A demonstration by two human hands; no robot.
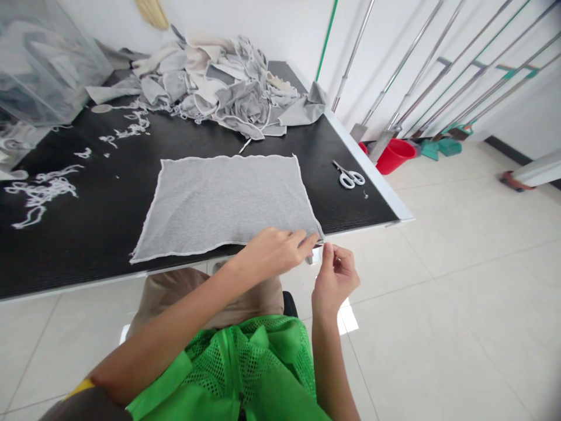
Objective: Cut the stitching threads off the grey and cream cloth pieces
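Note:
A rectangular piece of light grey cloth (pixel 228 199) with white overlocked edges lies spread on the black tabletop. My left hand (pixel 276 250) reaches across to its near right corner, fingers closed on the fabric there. Just off that corner, past the table edge, my right hand (pixel 335 272) is closed in a pinch with thumb and forefinger. Whatever lies between those fingertips is too small to make out. Scissors with white handles (pixel 349 176) lie to the right of the cloth, out of both hands.
A heap of grey cloth pieces (pixel 236 88) covers the table's back. Loose white threads (pixel 46 190) lie at left, near a clear plastic container (pixel 52 64). Long-handled cleaning tools lean on the wall beside a red bucket (pixel 395 155). The black table (pixel 350 210) ends just before my lap.

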